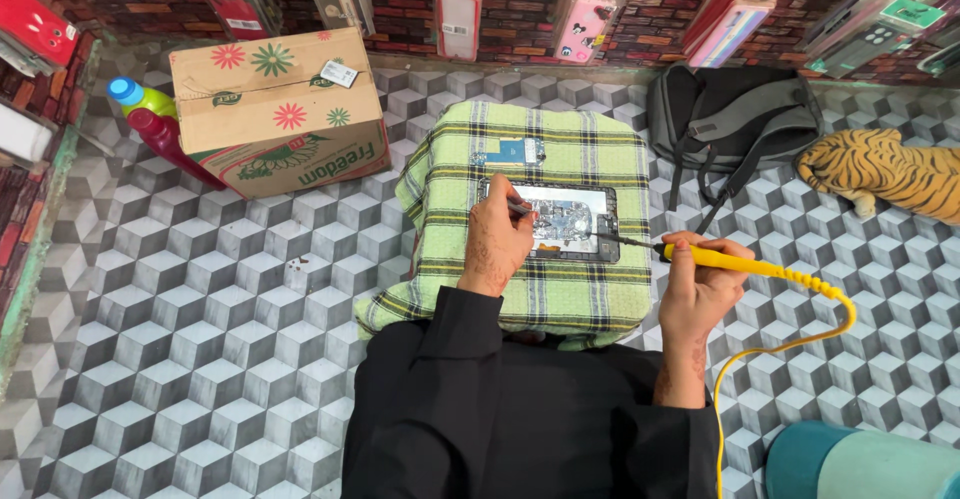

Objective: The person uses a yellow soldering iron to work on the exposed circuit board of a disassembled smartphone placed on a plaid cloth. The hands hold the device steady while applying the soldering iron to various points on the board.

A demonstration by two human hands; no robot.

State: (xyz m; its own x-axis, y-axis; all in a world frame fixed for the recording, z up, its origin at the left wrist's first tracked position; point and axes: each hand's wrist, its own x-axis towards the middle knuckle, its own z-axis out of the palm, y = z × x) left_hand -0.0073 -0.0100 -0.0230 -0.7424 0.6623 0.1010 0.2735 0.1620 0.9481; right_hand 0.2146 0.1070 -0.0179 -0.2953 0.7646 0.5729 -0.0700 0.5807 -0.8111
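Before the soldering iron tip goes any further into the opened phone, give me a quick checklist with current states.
1. Right hand grips yellow soldering iron firmly: ok.
2. Iron tip over the exposed board of the opened phone: ok; actual contact: cannot tell.
3. Left hand steadies the phone with a thin tool: ok; kind of tool: cannot tell.
4. Phone lies flat on the green plaid cloth: ok.
5. Yellow cord runs free, off the work: ok.
6. Small blue board lies apart from the tip: ok.

A flowered cardboard box point(278, 109) sits on the cube-patterned floor point(200, 339) beside a red bottle point(165, 134). A grey backpack point(735, 119) and plush tiger point(885, 171) lie opposite, below hanging phone cases point(585, 19).
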